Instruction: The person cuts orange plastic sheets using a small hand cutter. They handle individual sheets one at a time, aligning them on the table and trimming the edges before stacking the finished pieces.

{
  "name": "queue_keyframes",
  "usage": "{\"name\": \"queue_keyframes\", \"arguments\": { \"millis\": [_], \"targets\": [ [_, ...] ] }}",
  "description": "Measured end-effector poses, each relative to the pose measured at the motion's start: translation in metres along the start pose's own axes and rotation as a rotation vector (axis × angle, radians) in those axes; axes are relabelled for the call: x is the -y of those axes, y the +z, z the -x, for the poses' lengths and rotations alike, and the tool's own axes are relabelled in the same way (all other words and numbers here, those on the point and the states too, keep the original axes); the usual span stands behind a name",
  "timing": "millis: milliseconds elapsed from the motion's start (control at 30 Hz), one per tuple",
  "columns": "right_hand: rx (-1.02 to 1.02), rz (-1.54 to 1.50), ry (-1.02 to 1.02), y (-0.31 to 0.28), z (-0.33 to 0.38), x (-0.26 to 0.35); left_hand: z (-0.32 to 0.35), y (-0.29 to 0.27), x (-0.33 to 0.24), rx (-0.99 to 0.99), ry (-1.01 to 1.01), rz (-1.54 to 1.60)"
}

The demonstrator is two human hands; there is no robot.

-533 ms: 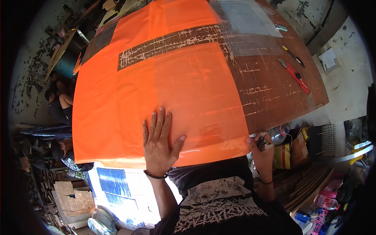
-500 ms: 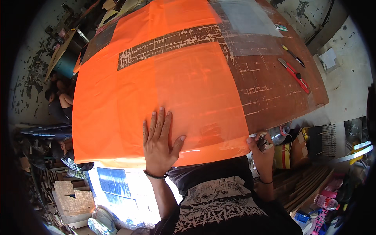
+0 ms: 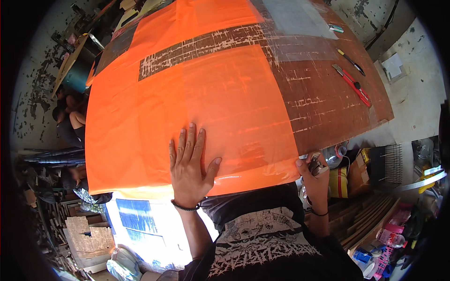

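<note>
An orange plastic sheet (image 3: 122, 126) covers much of the scratched brown board. A paler, see-through layer (image 3: 234, 98) lies over its right part. My left hand (image 3: 190, 168) rests flat on the orange near the front edge, fingers stretched out. At the front right corner of the sheet, my right hand (image 3: 313, 180) is closed round a small silvery metal tool (image 3: 318, 164), its kind partly hidden by the fingers. The thumb of that hand touches the sheet's corner.
On the brown board (image 3: 314, 117) to the right lie a red cutter knife (image 3: 355, 88) and a black-and-yellow pen (image 3: 350, 62). A small green-and-white box (image 3: 335, 28) sits farther back, beside clear plastic sheeting (image 3: 300, 21). People (image 3: 70, 117) sit beyond the left edge.
The view has shifted slightly, so the board sits a little higher in it. The metal tool has tilted a little in my right hand; my left hand stays flat on the sheet.
</note>
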State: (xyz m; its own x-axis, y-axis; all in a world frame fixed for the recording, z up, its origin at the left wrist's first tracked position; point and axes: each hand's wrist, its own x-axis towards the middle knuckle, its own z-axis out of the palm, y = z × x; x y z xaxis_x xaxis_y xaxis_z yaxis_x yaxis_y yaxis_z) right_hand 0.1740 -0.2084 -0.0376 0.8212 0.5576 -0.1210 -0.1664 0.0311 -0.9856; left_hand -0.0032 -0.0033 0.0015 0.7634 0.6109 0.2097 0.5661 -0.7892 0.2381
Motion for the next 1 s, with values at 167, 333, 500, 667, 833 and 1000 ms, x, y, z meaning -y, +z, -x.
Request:
{"name": "queue_keyframes", "arguments": {
  "millis": [167, 333, 500, 667, 833, 1000],
  "targets": [
    [-0.002, -0.001, -0.014, -0.002, 0.0, -0.001, -0.001, 0.003, -0.001, -0.004, 0.004, 0.01],
    [0.02, 0.01, 0.014, -0.001, 0.001, 0.001, 0.001, 0.001, 0.001, -0.008, 0.007, 0.007],
    [0.003, 0.002, 0.002, -0.003, 0.0, -0.001, -0.001, 0.001, -0.002, -0.006, 0.009, 0.01],
    [-0.001, 0.021, 0.007, -0.002, 0.0, 0.001, 0.0, 0.002, -0.002, -0.009, 0.0, 0.0],
    [0.056, 0.022, 0.008, -0.013, 0.0, -0.005, -0.001, 0.005, -0.002, -0.021, 0.012, -0.005],
    [0.038, -0.106, 0.071, -0.012, 0.002, 0.001, 0.0, 0.005, -0.001, -0.023, 0.003, 0.002]
  ]
}}
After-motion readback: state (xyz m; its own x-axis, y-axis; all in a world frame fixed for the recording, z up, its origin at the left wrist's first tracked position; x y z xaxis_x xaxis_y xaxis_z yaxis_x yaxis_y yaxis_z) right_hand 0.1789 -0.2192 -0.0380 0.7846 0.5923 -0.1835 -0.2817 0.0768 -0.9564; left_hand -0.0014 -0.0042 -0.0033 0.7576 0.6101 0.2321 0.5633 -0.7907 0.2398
